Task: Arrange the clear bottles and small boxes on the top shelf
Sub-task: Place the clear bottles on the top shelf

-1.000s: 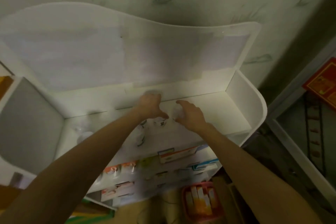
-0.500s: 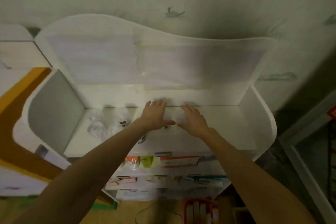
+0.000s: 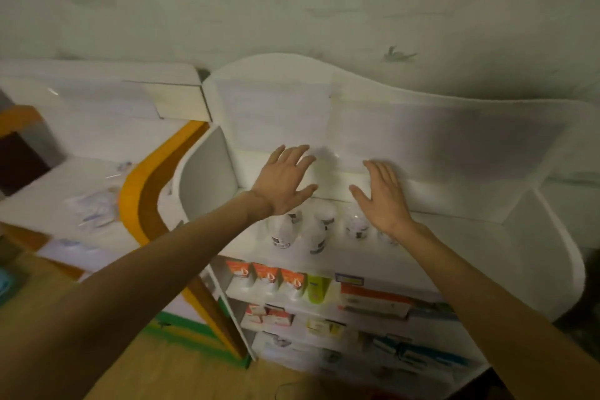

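Both my hands hover palm-down over the top shelf (image 3: 454, 237), holding nothing: left hand (image 3: 285, 183) at ten o'clock and right hand (image 3: 383, 198) at two o'clock of the clear bottles (image 3: 311, 230), fingers (image 3: 293, 156) spread wide.

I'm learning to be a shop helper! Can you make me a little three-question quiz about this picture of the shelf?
1. True or false: the left hand holds a bottle.
2. Where do the clear bottles stand? A) on the top shelf B) on the floor C) on the orange counter
3. Fill in: the orange boxes sit on the shelf just ___ the bottles.

Key:
1. False. Both the left and the right hand are open, fingers spread, above the bottles.
2. A
3. below
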Available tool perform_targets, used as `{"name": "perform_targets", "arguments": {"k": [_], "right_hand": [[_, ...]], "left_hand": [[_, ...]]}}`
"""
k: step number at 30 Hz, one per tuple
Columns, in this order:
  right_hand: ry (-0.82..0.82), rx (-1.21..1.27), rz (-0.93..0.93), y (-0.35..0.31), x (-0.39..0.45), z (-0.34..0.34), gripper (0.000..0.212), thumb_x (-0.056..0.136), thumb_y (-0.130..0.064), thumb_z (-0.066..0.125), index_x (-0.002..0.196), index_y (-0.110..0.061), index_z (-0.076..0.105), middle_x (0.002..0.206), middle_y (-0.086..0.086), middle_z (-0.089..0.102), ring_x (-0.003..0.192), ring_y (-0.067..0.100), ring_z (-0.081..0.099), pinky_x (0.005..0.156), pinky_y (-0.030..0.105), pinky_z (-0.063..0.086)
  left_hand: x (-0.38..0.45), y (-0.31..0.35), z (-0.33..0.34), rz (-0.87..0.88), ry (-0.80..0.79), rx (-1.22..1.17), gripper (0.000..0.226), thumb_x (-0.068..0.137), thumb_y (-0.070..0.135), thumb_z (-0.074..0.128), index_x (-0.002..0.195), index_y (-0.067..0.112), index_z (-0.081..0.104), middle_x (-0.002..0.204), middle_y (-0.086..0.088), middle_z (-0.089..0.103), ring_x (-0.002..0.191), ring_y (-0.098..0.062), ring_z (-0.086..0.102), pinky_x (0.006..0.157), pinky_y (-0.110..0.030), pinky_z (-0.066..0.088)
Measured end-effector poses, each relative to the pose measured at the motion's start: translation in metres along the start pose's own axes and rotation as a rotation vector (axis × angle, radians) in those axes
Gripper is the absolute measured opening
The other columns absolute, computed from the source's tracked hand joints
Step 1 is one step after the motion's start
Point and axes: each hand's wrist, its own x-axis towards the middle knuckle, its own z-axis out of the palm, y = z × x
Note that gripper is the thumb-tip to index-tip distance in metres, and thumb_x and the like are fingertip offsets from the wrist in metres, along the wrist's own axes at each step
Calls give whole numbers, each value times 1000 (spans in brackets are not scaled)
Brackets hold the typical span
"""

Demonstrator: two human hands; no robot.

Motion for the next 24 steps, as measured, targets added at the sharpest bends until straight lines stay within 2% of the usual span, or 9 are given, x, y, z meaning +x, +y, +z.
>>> {"name": "perform_targets", "arguments": {"k": [4,7,12,16,18,20,24], "right_hand": [[25,28,-55,-58,14,18,62,96,-41,55,147,-11,36,153,10,37,145,29,26,115,50,29],[6,70,-83,-117,16,41,60,97,-39,54,148,-13,35,155,9,35,147,27,22,117,48,26],[-36,119,-199,-234,12,92,55,98,-36,55,146,-16,39,152,6,40,144,25,28,117,41,26],[-58,155,-330,-329,14,134,52,98,-35,55,145,-17,40,149,5,42,141,23,32,115,37,28],[-66,146,-391,-370,19,156,52,97,-31,58,143,-14,42,145,7,45,139,25,34,115,41,31],[-94,96,-436,-407,26,176,52,95,-28,59,142,-10,44,144,9,46,140,29,33,114,45,30],[-189,-26,-458,-464,34,206,51,97,-32,56,143,-13,43,144,6,46,140,25,32,112,38,32]], "left_hand": [[-33,-50,-34,-39,69,56,62,97,58,38,143,16,42,154,-12,36,140,-31,34,121,-48,16],[-74,-99,-56,-100,128,100,61,99,60,31,142,18,42,154,-10,36,140,-29,34,121,-48,18],[-163,-198,-77,-195,228,34,54,101,54,35,142,20,42,152,-7,39,136,-27,39,113,-44,29],[-237,-278,-75,-344,144,18,59,101,59,31,144,21,40,155,-6,35,137,-27,40,112,-44,32],[-270,-319,-70,-433,68,24,62,100,60,32,146,19,36,156,-9,32,134,-30,43,110,-45,34],[-298,-356,-66,-546,-8,21,65,98,60,35,147,17,31,157,-10,28,130,-33,45,106,-46,38],[-342,-409,-53,-712,-160,-9,75,94,58,49,150,18,21,161,-12,17,135,-36,41,106,-48,40]]}}
